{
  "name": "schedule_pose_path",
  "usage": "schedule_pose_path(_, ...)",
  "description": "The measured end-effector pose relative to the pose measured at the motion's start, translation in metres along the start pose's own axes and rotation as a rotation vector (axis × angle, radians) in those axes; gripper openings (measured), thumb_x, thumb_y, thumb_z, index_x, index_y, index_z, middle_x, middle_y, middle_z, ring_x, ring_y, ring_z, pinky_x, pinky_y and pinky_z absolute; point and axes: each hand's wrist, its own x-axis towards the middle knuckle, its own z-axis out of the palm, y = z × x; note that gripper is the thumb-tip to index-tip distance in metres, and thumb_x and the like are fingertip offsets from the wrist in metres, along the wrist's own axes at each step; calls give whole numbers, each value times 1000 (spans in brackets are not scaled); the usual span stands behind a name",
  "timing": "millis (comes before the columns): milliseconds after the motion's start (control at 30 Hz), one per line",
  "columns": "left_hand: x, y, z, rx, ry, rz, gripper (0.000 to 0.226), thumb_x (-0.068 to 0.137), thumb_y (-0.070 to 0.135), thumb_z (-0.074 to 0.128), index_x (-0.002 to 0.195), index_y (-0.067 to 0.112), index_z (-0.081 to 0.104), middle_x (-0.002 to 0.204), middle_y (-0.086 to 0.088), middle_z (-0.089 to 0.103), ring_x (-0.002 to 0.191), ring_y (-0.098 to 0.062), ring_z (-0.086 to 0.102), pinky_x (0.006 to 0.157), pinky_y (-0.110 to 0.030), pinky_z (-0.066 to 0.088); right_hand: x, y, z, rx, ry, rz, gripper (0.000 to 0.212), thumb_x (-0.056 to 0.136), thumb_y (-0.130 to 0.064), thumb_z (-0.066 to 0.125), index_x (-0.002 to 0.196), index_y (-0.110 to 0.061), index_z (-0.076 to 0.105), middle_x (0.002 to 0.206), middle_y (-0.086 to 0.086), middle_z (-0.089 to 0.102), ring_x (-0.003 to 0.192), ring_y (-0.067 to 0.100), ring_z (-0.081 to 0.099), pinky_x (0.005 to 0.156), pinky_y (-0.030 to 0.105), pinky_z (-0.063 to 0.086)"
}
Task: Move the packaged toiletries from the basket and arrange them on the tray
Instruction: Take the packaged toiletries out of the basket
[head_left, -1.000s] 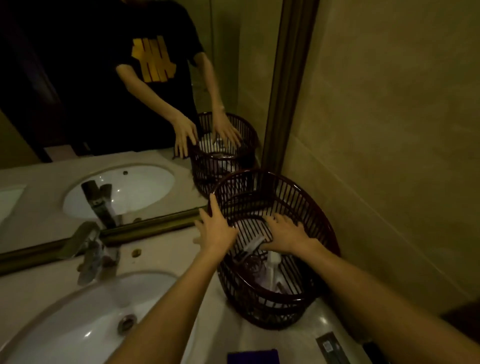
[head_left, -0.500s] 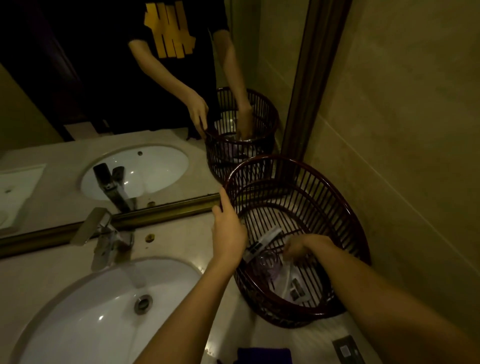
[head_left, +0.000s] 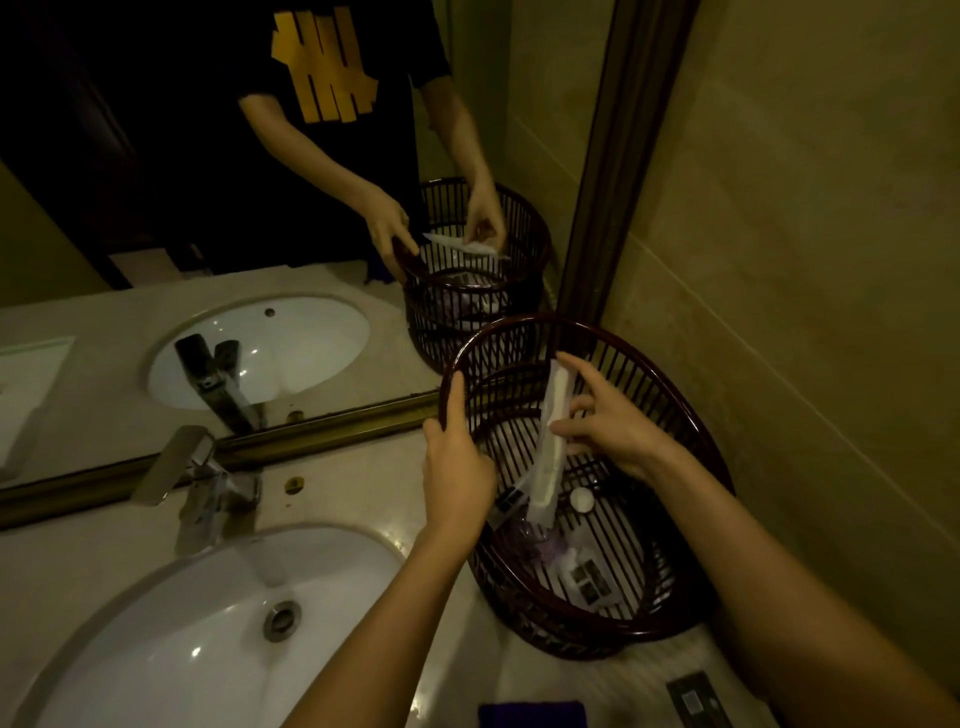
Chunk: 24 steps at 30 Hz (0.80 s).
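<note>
A dark slatted basket (head_left: 691, 441) stands on the counter against the tiled wall. My left hand (head_left: 457, 467) grips its near-left rim. My right hand (head_left: 610, 423) is inside the basket, pinching a long white packet (head_left: 551, 441) that stands nearly upright above the bottom. Several other packaged toiletries (head_left: 587, 574) lie on the basket floor, among them a small round white item (head_left: 582, 500) and a purple-tinted packet (head_left: 545, 543). The tray is out of view.
A white sink (head_left: 197, 639) with a chrome tap (head_left: 202, 478) sits to the left of the basket. The mirror (head_left: 260, 182) behind reflects all this. A blue object (head_left: 530, 714) and a dark flat packet (head_left: 693, 699) lie at the counter's front edge.
My right hand took hold of the long white packet on the basket floor and lifted it upright. My left hand stayed on the rim.
</note>
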Motion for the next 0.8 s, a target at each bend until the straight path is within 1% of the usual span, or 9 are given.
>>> schedule_pose_path(100,-1,3,0,-50,4,-44,51,106,32,41,155,38,30,129,-6,42,108,-28,56,86,-32,42,-8,-12,0,67,-93,3,77,84,7,73,134,-48,53,121,18,63,107,30,70,83,50,61)
schedule_pose_path(167,1,1,2,-79,-34,-117,47,105,47,35,149,34,41,136,-8,43,116,-29,54,90,-33,38,-11,-21,4,41,-106,-14,59,83,7,73,124,-34,62,122,17,62,107,28,70,83,48,62)
schedule_pose_path(300,7,-6,-2,-107,-140,-90,46,103,51,26,122,25,59,127,-9,55,101,-17,41,82,-33,31,-10,-38,17,-51,-81,-121,32,88,1,70,115,-13,60,104,17,72,94,26,73,74,32,60)
schedule_pose_path(367,6,-6,-8,-267,-179,-161,48,101,56,30,113,24,64,125,-9,54,113,-20,43,90,-37,36,-8,-47,24,-133,-59,-194,27,92,-2,67,115,-13,59,92,11,74,82,19,71,67,27,56)
schedule_pose_path(433,2,-5,-14,-285,-164,-134,47,97,60,38,112,27,67,139,-8,45,129,-23,42,106,-41,37,-6,-56,30,-138,-70,-238,40,91,0,67,124,-20,57,91,9,74,78,17,71,65,25,55)
schedule_pose_path(533,-2,-1,-23,-157,-58,86,40,96,51,53,123,23,65,157,-3,30,145,-19,29,114,-34,28,-5,-70,35,-81,-129,-286,62,88,4,69,138,-30,54,96,14,70,88,27,73,75,35,62)
schedule_pose_path(600,-1,4,-28,-194,-48,171,43,96,44,57,134,24,57,154,1,37,140,-14,38,112,-37,39,-6,-80,37,-60,-162,-330,54,88,4,69,134,-24,58,100,16,69,92,28,73,81,42,62)
schedule_pose_path(700,0,19,-33,-437,-150,161,47,99,25,57,145,32,46,136,7,58,122,-3,56,100,-35,52,-9,-94,37,-43,-157,-389,39,91,-1,67,126,-17,62,108,16,71,100,24,72,86,42,61)
schedule_pose_path(800,-2,31,-29,-797,-289,50,50,105,11,47,151,25,39,139,-4,60,125,-13,62,102,-37,54,-6,-100,34,-144,-130,-456,36,94,-10,66,129,-20,60,114,8,71,107,17,70,92,36,58)
